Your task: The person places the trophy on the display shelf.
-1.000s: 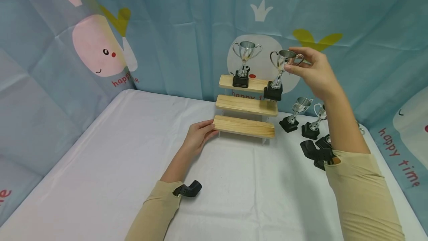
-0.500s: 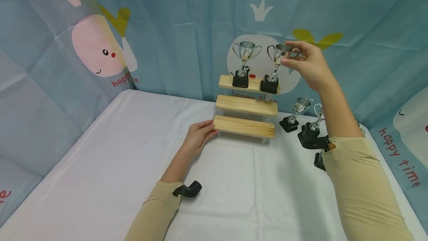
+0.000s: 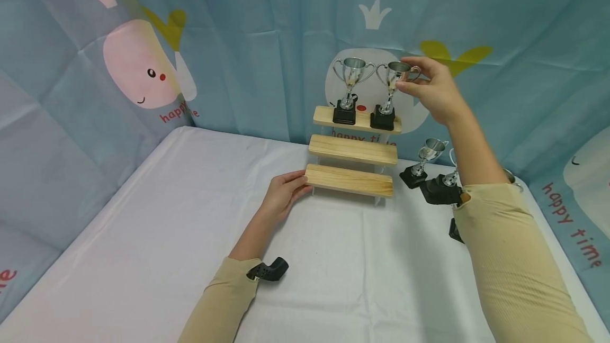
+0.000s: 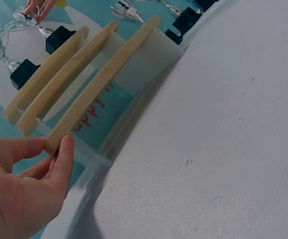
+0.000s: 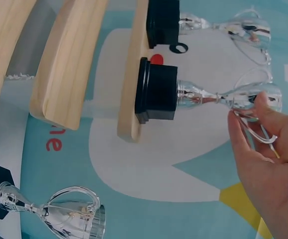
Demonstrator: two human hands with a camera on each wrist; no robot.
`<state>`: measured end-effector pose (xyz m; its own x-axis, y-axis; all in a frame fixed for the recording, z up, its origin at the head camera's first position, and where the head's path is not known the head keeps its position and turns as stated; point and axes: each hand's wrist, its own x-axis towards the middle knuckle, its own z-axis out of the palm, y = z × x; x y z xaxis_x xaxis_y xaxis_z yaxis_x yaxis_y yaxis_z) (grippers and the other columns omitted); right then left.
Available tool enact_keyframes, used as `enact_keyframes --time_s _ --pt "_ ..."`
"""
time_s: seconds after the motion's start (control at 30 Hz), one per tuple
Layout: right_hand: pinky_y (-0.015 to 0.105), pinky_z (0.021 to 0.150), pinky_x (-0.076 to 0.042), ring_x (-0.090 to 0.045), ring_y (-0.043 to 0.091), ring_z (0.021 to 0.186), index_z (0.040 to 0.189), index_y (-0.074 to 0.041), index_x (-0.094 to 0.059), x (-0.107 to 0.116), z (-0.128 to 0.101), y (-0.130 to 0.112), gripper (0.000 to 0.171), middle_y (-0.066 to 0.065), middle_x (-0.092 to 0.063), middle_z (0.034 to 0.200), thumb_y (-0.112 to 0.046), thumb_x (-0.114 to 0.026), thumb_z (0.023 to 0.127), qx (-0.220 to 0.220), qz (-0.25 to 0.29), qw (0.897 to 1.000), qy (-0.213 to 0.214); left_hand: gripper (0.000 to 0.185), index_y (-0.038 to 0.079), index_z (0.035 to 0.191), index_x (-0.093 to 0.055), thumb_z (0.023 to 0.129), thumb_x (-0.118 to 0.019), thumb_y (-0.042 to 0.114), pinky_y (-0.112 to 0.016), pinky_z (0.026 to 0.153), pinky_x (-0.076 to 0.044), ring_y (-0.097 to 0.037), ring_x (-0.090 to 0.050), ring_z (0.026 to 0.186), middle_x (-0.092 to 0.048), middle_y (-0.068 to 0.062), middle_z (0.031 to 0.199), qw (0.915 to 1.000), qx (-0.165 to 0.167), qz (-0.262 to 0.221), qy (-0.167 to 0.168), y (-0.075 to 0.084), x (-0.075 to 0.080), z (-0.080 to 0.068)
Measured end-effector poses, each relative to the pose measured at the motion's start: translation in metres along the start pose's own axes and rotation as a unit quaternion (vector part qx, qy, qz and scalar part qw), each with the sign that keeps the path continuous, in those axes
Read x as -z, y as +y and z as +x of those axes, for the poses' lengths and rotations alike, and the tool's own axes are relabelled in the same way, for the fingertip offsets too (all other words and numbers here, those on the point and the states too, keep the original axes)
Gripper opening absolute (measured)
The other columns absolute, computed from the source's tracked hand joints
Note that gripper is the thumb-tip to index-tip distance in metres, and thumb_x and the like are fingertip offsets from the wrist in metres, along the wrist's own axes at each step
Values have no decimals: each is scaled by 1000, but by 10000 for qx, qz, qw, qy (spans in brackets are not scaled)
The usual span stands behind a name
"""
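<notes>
My right hand (image 3: 431, 89) pinches the cup of a silver trophy (image 5: 198, 94) near its right handle. The trophy's black base stands upright on the top board of a three-step wooden display stand (image 3: 350, 180). To its left on that same board is a second silver trophy (image 3: 352, 75), also upright, their handles close together. Down at the lowest board, my left hand (image 4: 29, 184) holds the left end between thumb and fingers. Both middle and lowest boards are bare.
Right of the stand, a silver trophy (image 3: 424, 158) leans on the white table (image 3: 190, 226). More trophies lie there, partly hidden behind my right forearm. A blue printed curtain (image 3: 267, 57) hangs right behind the stand.
My right hand has brought its trophy left and back onto the top board, beside the other trophy. My left hand has stayed at the lowest board.
</notes>
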<state>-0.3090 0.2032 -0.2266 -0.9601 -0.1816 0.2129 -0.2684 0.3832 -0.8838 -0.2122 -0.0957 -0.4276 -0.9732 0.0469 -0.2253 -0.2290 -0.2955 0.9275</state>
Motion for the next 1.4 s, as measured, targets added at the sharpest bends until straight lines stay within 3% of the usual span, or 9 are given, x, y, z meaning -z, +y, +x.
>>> enact_keyframes --time_s 0.5,0.7,0.9,0.97,1.1,1.4 --pt "12 86 -54 -61 0 99 164 -11 -39 0 -1 4 65 -8 -55 112 -2 -63 105 11 54 9999 -96 41 -14 148 -49 109 -53 -2 -22 96 -62 -26 -64 120 -53 -30 146 10000 33 -20 36 0 -1 0" --pt "12 90 -56 -60 5 112 167 -15 -33 2 -4 11 72 -4 -53 133 -4 -66 103 -178 194 9997 -5 41 -14 147 -50 108 -54 -3 -21 94 -63 -23 -66 115 -54 -31 145 9999 37 -65 88 -1 -1 0" --pt "28 116 -52 -53 22 137 168 -21 -30 2 -15 19 72 13 -40 165 -9 -64 106 -356 233 9991 36 40 -15 147 -50 108 -54 -3 -22 95 -63 -22 -66 114 -54 -31 144 9999 36 -78 100 -2 -1 1" --pt "32 120 -49 -52 25 140 168 -21 -29 2 -21 23 72 14 -38 167 -11 -64 106 -341 188 9992 89 40 -15 146 -50 108 -54 -3 -22 95 -63 -23 -67 114 -54 -31 144 9999 29 -60 99 -2 -1 1" --pt "29 118 -50 -54 23 139 168 -19 -27 1 -32 29 72 13 -39 167 -14 -64 107 -295 177 9992 228 40 -14 147 -50 108 -54 -3 -22 95 -63 -24 -65 117 -54 -30 145 9999 57 -51 103 -2 -1 1" --pt "25 115 -52 -59 12 128 167 -19 -31 -7 -59 36 74 13 -40 166 -18 -69 104 -288 701 9953 607 40 -14 147 -50 108 -54 -3 -24 98 -62 -28 -64 122 -54 -30 145 9999 63 -78 104 0 -2 -1"
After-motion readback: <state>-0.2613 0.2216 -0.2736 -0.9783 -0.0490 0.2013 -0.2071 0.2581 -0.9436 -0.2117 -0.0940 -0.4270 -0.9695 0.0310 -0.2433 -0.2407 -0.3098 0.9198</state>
